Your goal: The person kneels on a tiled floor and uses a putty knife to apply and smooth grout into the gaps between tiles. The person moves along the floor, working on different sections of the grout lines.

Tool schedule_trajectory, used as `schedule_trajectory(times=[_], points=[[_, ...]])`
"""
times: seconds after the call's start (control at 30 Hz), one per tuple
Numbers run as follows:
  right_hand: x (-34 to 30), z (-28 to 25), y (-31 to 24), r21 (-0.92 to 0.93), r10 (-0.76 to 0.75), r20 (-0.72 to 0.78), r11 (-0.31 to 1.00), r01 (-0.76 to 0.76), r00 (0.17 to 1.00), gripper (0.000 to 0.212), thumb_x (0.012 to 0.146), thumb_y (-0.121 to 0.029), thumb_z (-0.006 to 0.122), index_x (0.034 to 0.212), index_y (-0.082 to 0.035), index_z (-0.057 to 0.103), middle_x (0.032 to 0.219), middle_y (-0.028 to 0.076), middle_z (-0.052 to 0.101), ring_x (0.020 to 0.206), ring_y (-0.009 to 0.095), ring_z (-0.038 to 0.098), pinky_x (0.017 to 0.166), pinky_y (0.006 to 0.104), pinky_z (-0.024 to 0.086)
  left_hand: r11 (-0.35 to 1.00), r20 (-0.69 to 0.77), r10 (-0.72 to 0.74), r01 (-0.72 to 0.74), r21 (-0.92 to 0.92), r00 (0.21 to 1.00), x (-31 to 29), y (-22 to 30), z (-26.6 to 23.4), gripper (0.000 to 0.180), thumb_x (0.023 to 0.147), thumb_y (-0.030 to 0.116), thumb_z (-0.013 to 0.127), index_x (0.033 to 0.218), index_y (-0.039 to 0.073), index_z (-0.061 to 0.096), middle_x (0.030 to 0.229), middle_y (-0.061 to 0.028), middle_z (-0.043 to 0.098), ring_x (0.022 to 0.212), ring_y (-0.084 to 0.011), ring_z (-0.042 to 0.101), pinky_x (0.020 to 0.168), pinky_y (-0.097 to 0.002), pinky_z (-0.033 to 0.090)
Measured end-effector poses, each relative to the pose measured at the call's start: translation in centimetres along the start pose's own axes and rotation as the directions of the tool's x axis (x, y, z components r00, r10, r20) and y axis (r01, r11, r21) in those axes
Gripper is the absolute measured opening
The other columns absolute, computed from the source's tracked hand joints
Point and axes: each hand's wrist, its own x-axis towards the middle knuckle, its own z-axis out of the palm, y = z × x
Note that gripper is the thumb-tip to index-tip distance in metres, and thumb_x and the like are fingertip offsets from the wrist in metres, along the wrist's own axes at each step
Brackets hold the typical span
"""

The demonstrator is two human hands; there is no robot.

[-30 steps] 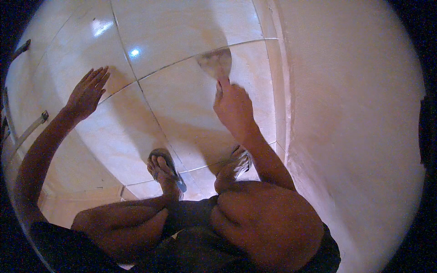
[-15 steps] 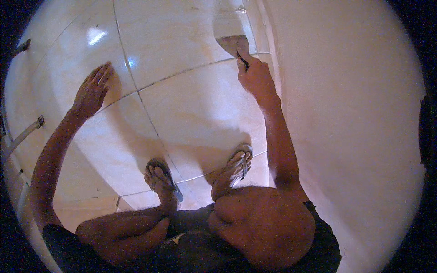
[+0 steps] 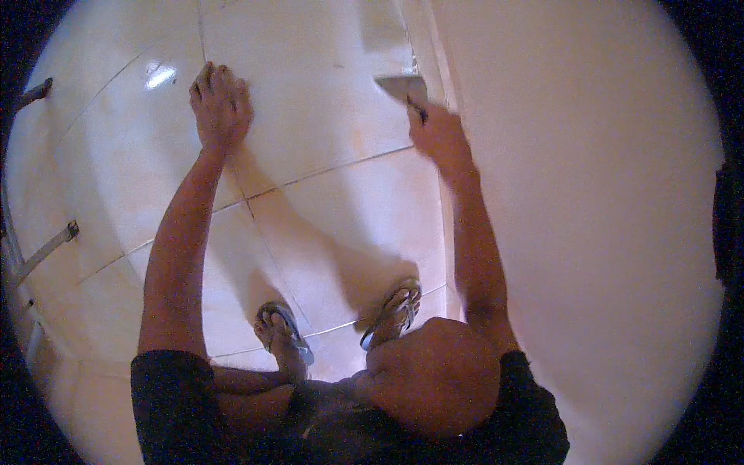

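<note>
My right hand (image 3: pixel 440 138) is closed round the handle of a putty knife (image 3: pixel 404 85). Its wide flat metal blade points away from me, close to the seam where the tiled floor (image 3: pixel 325 108) meets the wall. Most of the handle is hidden in my fist. Over the tiles on the left, my left hand (image 3: pixel 222 110) is palm down and holds nothing. Its fingers are slightly bent and a little apart. Whether the fingertips press on the floor I cannot tell.
A plain pale wall (image 3: pixel 589 194) takes up the right side. Two dark-ended metal legs or bars (image 3: pixel 54 244) reach in from the left edge. My feet in flip-flops (image 3: pixel 288 329) stand on the tiles just in front of me, and a bright light reflection lies at the upper left.
My left hand has moved right and farther forward, its fingers now more bent. The putty knife stays along the wall edge in my right hand, its blade slightly turned. The whole view has shifted.
</note>
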Motion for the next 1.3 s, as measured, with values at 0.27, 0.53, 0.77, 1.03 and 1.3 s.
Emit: schedule_trajectory(times=[0.27, 0.53, 0.77, 1.03, 1.3], points=[[-1.1, 1.3, 1.2, 0.249, 0.081, 0.063, 0.964, -0.094, 0.995, 0.040, 0.095, -0.027, 0.056, 0.132, -0.014, 0.059, 0.100, 0.024, 0.069, 0.093, 0.043, 0.066, 0.086, 0.0525, 0.052, 0.988, 0.092, -0.134, 0.140, -0.064, 0.987, 0.2, 0.7, -0.5, 0.045, 0.093, 0.029, 0.054, 0.132, 0.006, 0.052, 0.143, -0.0201, 0.043, 0.132, -0.0411, 0.038, 0.109, -0.0551, 0.031], [4.1, 2.9, 0.1, 0.316, 0.023, -0.118, 0.949, 0.016, 0.993, 0.037, 0.096, -0.026, 0.059, 0.131, -0.014, 0.062, 0.097, 0.025, 0.070, 0.080, 0.032, 0.069, 0.075, 0.0350, 0.054, 0.991, 0.093, -0.105, 0.112, -0.076, 0.990, -0.4, -0.2, 0.3, 0.045, 0.091, 0.026, 0.055, 0.133, 0.008, 0.052, 0.146, -0.0164, 0.041, 0.134, -0.0385, 0.036, 0.109, -0.0542, 0.030], [-2.4, 2.2, 1.7, 0.338, 0.173, 0.065, 0.923, -0.184, 0.983, 0.036, 0.098, -0.026, 0.059, 0.133, -0.016, 0.061, 0.098, 0.023, 0.071, 0.079, 0.018, 0.067, 0.073, 0.0349, 0.053, 0.976, 0.120, -0.188, 0.199, -0.089, 0.975, -0.1, 0.5, -0.6, 0.043, 0.092, 0.024, 0.054, 0.132, 0.010, 0.052, 0.146, -0.0134, 0.042, 0.134, -0.0364, 0.036, 0.109, -0.0527, 0.030], [3.3, 4.1, 1.2, 0.335, 0.012, -0.179, 0.941, 0.050, 0.984, 0.035, 0.098, -0.025, 0.056, 0.131, -0.015, 0.062, 0.087, 0.026, 0.068, 0.074, 0.037, 0.068, 0.069, 0.0444, 0.053, 0.968, 0.115, -0.203, 0.217, -0.123, 0.972, -0.1, 0.8, 0.1, 0.042, 0.093, 0.027, 0.053, 0.133, 0.014, 0.052, 0.146, -0.0125, 0.041, 0.134, -0.0356, 0.037, 0.109, -0.0516, 0.031], [-6.7, 1.3, -2.4, 0.132, 0.107, 0.296, 0.979, -0.152, 0.949, 0.039, 0.097, -0.027, 0.056, 0.136, -0.025, 0.058, 0.084, 0.027, 0.067, 0.069, 0.036, 0.068, 0.069, 0.0435, 0.054, 0.983, 0.129, -0.171, 0.178, -0.051, 0.977, -0.6, -0.4, 0.0, 0.042, 0.093, 0.027, 0.053, 0.133, 0.013, 0.053, 0.147, -0.0134, 0.042, 0.134, -0.0359, 0.037, 0.109, -0.0519, 0.032]])
